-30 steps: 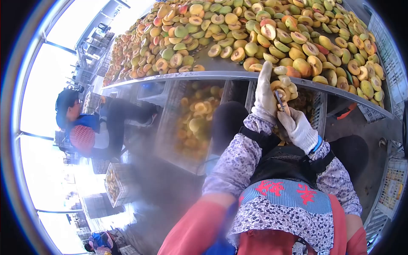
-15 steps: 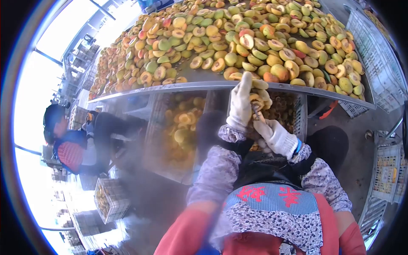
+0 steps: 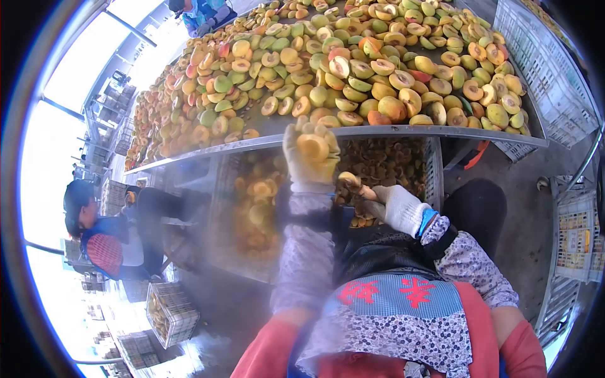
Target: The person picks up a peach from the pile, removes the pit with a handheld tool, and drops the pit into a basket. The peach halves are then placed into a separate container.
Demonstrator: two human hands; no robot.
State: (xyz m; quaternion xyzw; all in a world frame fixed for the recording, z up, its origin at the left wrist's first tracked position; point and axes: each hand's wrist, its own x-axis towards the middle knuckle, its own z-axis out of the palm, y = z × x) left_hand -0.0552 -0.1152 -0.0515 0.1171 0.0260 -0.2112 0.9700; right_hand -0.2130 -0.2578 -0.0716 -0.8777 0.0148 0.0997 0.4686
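My left hand [image 3: 312,154], in a white work glove, is raised at the table's front edge with its fingers curled round a yellow peach half [image 3: 313,147]. Lower and to the right, my gloved right hand [image 3: 402,209] grips a small pitting tool [image 3: 365,190]. A brownish piece shows at the tool's tip, over a crate [image 3: 433,173] of dark pits and scraps. Many cut peach halves [image 3: 391,108] cover the metal-edged table [image 3: 441,131] in front of me.
Left of my left arm stands a hazy crate of peach halves [image 3: 258,214]. A seated person [image 3: 104,233] works at the far left, near another filled crate [image 3: 171,314]. Behind the table is a second person [image 3: 205,16]. White plastic crates [image 3: 542,69] stand at the right.
My hands were together at a peach; now they are apart. The left has moved left with a peach half, while the right stays low with the tool. The view has shifted slightly.
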